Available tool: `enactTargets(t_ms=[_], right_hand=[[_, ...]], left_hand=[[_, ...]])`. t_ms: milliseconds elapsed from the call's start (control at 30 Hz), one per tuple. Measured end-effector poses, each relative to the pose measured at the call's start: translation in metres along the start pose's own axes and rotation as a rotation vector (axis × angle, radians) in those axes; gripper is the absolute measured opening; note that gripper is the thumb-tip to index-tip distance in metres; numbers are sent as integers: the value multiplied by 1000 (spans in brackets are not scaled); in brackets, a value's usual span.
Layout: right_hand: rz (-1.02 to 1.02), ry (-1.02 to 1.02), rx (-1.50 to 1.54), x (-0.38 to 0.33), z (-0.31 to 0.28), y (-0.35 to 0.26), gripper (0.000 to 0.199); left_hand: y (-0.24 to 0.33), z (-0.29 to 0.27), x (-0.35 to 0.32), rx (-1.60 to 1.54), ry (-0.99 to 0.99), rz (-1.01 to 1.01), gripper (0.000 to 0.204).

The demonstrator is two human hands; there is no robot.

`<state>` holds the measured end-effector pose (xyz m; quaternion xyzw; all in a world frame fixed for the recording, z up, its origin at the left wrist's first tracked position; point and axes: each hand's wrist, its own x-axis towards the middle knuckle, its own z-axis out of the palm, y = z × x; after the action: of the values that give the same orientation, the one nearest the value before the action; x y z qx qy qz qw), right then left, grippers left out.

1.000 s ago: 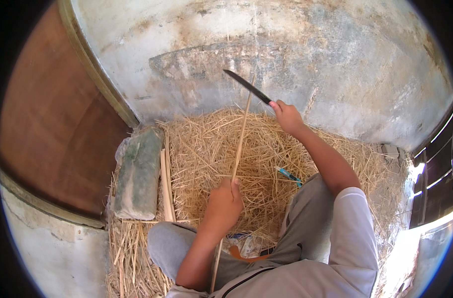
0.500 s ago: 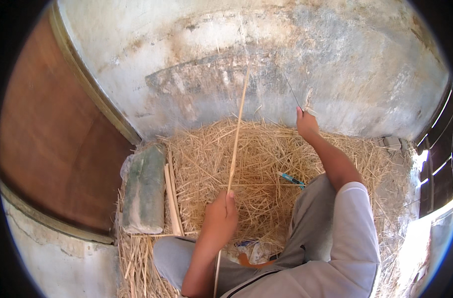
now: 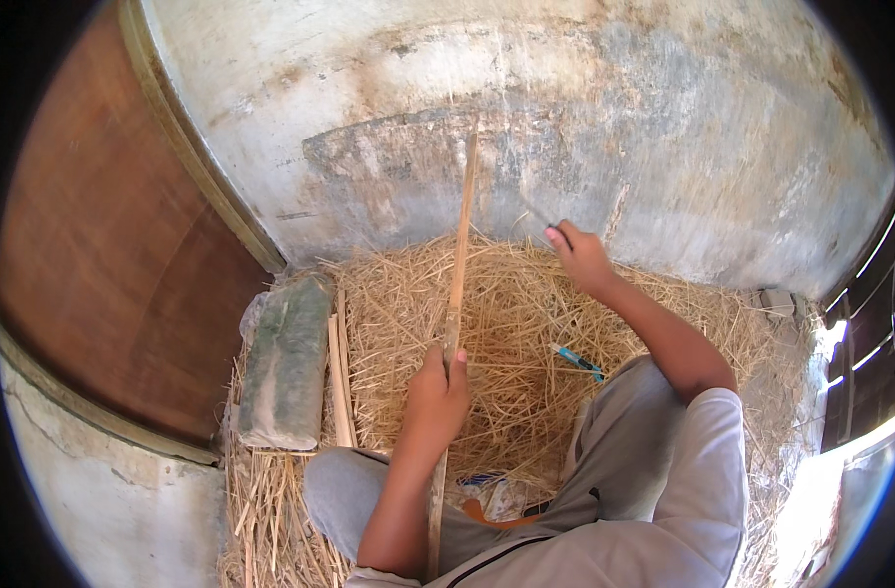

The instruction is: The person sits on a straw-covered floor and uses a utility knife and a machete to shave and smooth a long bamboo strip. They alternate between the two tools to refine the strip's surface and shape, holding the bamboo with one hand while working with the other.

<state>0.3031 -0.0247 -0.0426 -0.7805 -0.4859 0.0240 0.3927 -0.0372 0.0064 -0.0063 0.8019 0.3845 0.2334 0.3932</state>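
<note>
A long, narrow bamboo strip (image 3: pixel 459 265) runs from beside my lap up toward the wall, its flat face showing. Around its lower middle my left hand (image 3: pixel 438 397) is closed, thumb lying along it. My right hand (image 3: pixel 580 260), farther forward and to the right, is closed on a knife (image 3: pixel 538 211) whose thin dark blade points up and left. Blade and strip are apart, and the handle is mostly hidden in my fingers. On the shavings left of my right knee lies a blue and black cutter (image 3: pixel 577 363).
Pale straw-like shavings (image 3: pixel 389 284) cover the floor. A grey-green block-like bundle (image 3: pixel 286 363) sits at the left, with loose strips (image 3: pixel 340 382) alongside. A stained wall (image 3: pixel 389 196) stands ahead, a brown door panel (image 3: pixel 124 265) at left. An orange band (image 3: pixel 492 517) lies near my lap.
The strip has turned from its narrow edge to its broader face. My right hand with the knife has moved left and slightly nearer to me, and the blade sits closer to the strip.
</note>
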Motion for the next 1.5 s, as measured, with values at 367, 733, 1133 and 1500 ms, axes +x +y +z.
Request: enactTargets(t_ms=[367, 733, 1133, 1500], right_hand=[[-651, -187, 105, -58, -4, -105, 43], [-721, -130, -141, -59, 14, -100, 46], [-428, -137, -223, -46, 14, -96, 46], [-893, -31, -86, -71, 8, -110, 42]], left_hand=[[-3, 1, 9, -18, 136, 141, 30], [-6, 6, 10, -148, 60, 21, 34], [-14, 3, 9, -147, 74, 30, 35], [-14, 5, 15, -288, 46, 34, 34]])
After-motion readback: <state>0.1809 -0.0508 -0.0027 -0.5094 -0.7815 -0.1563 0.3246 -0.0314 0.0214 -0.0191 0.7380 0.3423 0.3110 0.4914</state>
